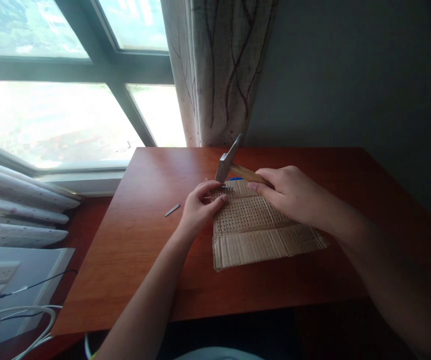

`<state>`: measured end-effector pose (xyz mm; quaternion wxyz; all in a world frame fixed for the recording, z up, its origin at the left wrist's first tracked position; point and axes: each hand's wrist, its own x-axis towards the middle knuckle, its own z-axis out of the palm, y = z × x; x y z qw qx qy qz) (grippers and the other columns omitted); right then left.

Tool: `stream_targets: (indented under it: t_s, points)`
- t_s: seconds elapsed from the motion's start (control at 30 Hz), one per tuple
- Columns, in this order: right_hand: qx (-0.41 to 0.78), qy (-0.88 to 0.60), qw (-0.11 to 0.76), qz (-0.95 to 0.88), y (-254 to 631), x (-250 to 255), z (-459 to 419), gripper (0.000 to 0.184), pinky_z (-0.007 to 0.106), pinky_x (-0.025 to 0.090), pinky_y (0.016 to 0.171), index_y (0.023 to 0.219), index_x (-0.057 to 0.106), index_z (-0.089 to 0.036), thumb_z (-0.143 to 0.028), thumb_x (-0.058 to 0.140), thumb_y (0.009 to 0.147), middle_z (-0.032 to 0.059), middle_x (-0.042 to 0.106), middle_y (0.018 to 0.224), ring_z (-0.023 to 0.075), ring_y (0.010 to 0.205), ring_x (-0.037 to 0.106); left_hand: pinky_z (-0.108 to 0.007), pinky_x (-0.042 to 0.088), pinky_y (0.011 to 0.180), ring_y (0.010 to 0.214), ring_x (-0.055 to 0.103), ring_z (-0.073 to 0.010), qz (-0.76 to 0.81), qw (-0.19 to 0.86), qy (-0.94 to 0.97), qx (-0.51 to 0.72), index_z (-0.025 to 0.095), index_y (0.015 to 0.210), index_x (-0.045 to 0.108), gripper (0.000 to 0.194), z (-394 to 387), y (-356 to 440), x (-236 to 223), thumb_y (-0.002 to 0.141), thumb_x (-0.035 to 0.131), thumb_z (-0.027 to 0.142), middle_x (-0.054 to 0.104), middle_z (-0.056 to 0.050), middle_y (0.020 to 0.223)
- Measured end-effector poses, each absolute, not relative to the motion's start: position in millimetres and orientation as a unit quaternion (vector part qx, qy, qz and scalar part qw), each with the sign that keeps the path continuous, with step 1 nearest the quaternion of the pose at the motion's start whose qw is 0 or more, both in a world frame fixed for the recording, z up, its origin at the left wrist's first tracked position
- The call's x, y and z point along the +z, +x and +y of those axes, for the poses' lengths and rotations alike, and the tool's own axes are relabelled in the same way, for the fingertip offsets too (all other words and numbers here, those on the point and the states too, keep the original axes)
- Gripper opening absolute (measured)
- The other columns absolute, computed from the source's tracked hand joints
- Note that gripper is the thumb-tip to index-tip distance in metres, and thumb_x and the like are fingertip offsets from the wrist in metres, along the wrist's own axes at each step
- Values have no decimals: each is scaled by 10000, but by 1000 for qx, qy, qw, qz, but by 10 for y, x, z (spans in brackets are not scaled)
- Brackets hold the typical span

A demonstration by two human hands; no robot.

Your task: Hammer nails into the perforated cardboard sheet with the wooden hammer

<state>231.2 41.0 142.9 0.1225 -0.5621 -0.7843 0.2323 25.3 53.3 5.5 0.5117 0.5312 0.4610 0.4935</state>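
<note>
My right hand (286, 192) is closed round the wooden handle of a hammer (227, 162). The hammer's metal head is low over the far left of a cardboard sheet (245, 245), close to my left fingertips. My left hand (202, 202) rests at the sheet's left edge, with fingers and thumb curled; whatever lies between them is too small to make out. A short row of small metal pieces, like nails or screws (230, 188), stands in the cardboard beside my left fingertips. Rows of small holes cover the sheet's middle. Part of the sheet is hidden under my right hand.
On the wooden table (136, 270), a slim metal rod (172, 210) lies left of my left hand. Something blue (235, 178) shows behind the cardboard. A window and curtain (223, 75) stand behind; cables (31, 320) and a wall socket are at lower left.
</note>
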Motion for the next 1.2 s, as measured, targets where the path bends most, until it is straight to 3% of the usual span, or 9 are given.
stream_targets:
  t_s: [0.1, 0.3, 0.47, 0.93, 1.2]
  points:
    - [242, -560, 124, -782, 2299, 1443, 423, 341, 294, 274, 543, 666, 466, -213, -376, 528, 960, -26, 500, 586, 113, 536, 428, -292, 567, 703, 809, 691, -191, 463, 550, 505, 477, 178, 1055, 741, 372, 517, 282, 73, 726, 827, 330, 749, -86, 966]
    - [244, -559, 129, -782, 2300, 1431, 454, 341, 300, 268, 545, 683, 497, -210, -403, 522, 963, -28, 504, 590, 114, 537, 429, -283, 561, 717, 827, 691, -184, 450, 513, 507, 527, 177, 933, 761, 252, 535, 284, 70, 758, 799, 354, 755, -82, 1000]
    - [238, -567, 120, -779, 2293, 1443, 443, 344, 301, 267, 545, 668, 483, -209, -384, 530, 960, -32, 486, 583, 108, 530, 418, -277, 542, 701, 776, 672, -167, 449, 505, 488, 553, 172, 874, 767, 210, 571, 293, 34, 768, 791, 352, 755, -63, 900]
    - [239, -564, 122, -781, 2290, 1465, 435, 345, 303, 264, 556, 661, 477, -207, -369, 536, 960, -32, 491, 586, 109, 543, 423, -305, 554, 808, 964, 692, -198, 431, 465, 486, 601, 183, 830, 776, 143, 596, 340, 9, 750, 802, 299, 723, -104, 1164]
    - [225, -570, 116, -782, 2314, 1469, 437, 332, 302, 270, 562, 666, 464, -210, -348, 528, 962, -27, 497, 606, 113, 547, 425, -298, 538, 786, 959, 691, -204, 448, 446, 496, 595, 196, 865, 804, 147, 598, 328, -11, 751, 799, 288, 736, -97, 1144]
